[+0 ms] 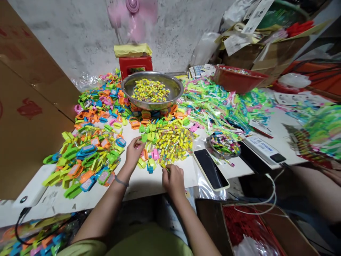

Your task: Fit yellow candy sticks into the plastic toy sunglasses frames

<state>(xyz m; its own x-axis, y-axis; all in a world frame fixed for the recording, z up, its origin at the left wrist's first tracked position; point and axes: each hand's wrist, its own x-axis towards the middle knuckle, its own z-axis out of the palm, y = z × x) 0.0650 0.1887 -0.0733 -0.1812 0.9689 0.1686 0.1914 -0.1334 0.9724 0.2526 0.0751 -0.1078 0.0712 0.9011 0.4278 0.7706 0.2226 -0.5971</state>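
My left hand [134, 151] reaches to the near edge of the middle pile, its fingers pinched at a green toy watch [144, 138]. Closer to me, my right hand [174, 179] has its fingers curled together at the front of a heap of small yellow-ended tubes [176, 140]; whatever is between the fingertips is too small to make out. Between the hands lie a few loose toy watches, among them a pink one [155, 154] and a blue one [150, 168]. On my left spreads a pile of finished-looking toy watches [87, 160] in several colours.
A steel bowl [178, 93] of yellow tubes sits behind on more watch pieces. To the right are a phone [210, 169], a small bowl [225, 144], power banks [263, 149], green strips [213, 99] and another person's arm [314, 188]. A cardboard box [29, 106] stands left.
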